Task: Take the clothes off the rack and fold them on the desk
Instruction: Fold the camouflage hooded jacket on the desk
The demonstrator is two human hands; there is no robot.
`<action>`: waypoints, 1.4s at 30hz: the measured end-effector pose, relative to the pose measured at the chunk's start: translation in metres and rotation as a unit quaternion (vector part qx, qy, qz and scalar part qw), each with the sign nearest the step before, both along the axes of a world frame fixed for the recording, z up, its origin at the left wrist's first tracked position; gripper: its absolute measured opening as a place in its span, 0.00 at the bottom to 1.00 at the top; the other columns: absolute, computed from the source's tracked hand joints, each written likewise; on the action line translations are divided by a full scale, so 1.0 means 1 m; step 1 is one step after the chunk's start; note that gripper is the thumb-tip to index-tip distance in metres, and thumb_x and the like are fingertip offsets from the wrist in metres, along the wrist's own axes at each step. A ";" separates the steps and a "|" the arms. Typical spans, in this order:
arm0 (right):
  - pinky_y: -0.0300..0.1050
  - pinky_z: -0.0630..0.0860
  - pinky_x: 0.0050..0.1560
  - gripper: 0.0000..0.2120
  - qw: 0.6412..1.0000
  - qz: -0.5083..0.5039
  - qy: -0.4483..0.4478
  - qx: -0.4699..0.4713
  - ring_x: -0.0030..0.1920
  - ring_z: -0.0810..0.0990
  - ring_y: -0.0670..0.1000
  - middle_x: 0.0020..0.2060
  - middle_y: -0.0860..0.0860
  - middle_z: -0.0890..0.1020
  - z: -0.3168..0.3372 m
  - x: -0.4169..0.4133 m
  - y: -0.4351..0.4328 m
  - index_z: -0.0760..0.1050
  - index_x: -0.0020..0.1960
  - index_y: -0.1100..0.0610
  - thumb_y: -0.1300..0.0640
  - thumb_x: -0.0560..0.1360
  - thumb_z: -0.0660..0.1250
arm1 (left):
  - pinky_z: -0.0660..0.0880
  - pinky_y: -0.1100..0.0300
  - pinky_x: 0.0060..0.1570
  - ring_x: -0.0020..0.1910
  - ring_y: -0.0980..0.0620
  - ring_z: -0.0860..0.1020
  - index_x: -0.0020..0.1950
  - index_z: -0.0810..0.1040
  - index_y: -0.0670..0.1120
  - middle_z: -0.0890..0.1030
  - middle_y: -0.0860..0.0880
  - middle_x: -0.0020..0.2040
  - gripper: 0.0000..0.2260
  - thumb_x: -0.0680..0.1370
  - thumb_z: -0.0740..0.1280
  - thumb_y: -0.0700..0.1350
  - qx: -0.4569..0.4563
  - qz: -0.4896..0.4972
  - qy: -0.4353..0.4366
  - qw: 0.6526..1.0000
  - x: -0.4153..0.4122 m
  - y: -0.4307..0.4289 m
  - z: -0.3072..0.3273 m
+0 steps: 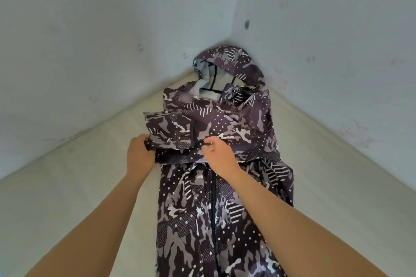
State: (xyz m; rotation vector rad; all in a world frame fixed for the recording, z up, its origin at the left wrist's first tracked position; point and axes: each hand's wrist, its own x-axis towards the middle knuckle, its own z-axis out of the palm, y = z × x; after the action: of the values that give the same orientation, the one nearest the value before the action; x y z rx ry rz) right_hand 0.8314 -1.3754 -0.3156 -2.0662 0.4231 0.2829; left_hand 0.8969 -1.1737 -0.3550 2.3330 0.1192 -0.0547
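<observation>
A dark camouflage-print hooded jacket [225, 209] lies front-up along the middle of a pale beige tabletop [78, 186], its length running from the bottom of the view toward the far corner. The tabletop is closed in there by two pale blue walls, the left wall [90, 40] and the right wall [337, 29], which meet just behind the hood [234, 63]. The hood sits in that corner, its light lining showing, with no free surface beyond it. Bare tabletop lies on both sides of the jacket, wider on the left than on the right, and on each side it narrows toward the corner. The jacket's lower end runs out of the bottom of the view, and the tabletop's near edge does not show. A dark zipper [212, 198] runs down the centre of the body. A sleeve [168, 128] is folded across the chest, and its outer fold juts past the jacket's left edge over bare tabletop. The left hand [139, 155] grips the lower outer corner of that folded sleeve, fingers curled round the fabric. The right hand [219, 155] is at the jacket's middle, just above the top of the zipper, thumb and fingertips pinching a bit of cloth beside the sleeve's dark cuff. Both bare forearms reach in from the lower corners, the right one lying over the jacket's body.
</observation>
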 end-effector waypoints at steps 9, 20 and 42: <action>0.48 0.82 0.50 0.11 0.905 -0.252 0.066 0.336 0.48 0.83 0.54 0.46 0.55 0.82 0.013 0.081 0.008 0.76 0.57 0.61 0.63 0.76 0.68 | 0.71 0.64 0.47 0.47 0.54 0.70 0.60 0.77 0.46 0.69 0.51 0.50 0.26 0.68 0.66 0.24 0.008 -0.103 -0.192 0.976 -0.004 0.000 0.025; 0.54 0.63 0.70 0.26 0.969 -0.170 -0.026 -0.179 0.72 0.63 0.59 0.73 0.57 0.62 -0.023 0.045 -0.125 0.57 0.77 0.57 0.54 0.81 0.60 | 0.49 0.52 0.72 0.72 0.50 0.62 0.71 0.70 0.56 0.69 0.55 0.70 0.25 0.73 0.63 0.58 0.307 -0.325 -0.048 0.893 0.006 -0.062 -0.003; 0.53 0.51 0.76 0.31 0.919 0.063 -0.008 -0.389 0.78 0.47 0.53 0.79 0.49 0.48 -0.054 -0.088 -0.120 0.46 0.79 0.46 0.47 0.81 0.58 | 0.42 0.45 0.75 0.78 0.48 0.44 0.79 0.54 0.52 0.51 0.48 0.79 0.27 0.80 0.41 0.59 0.240 -0.341 -0.057 0.907 -0.101 -0.102 -0.035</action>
State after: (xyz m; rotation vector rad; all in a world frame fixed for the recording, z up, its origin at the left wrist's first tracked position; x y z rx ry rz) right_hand 0.7430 -1.4957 -0.3696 -2.8831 0.4337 0.1837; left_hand 0.7963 -1.2756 -0.3896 2.7450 -0.8349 -0.2600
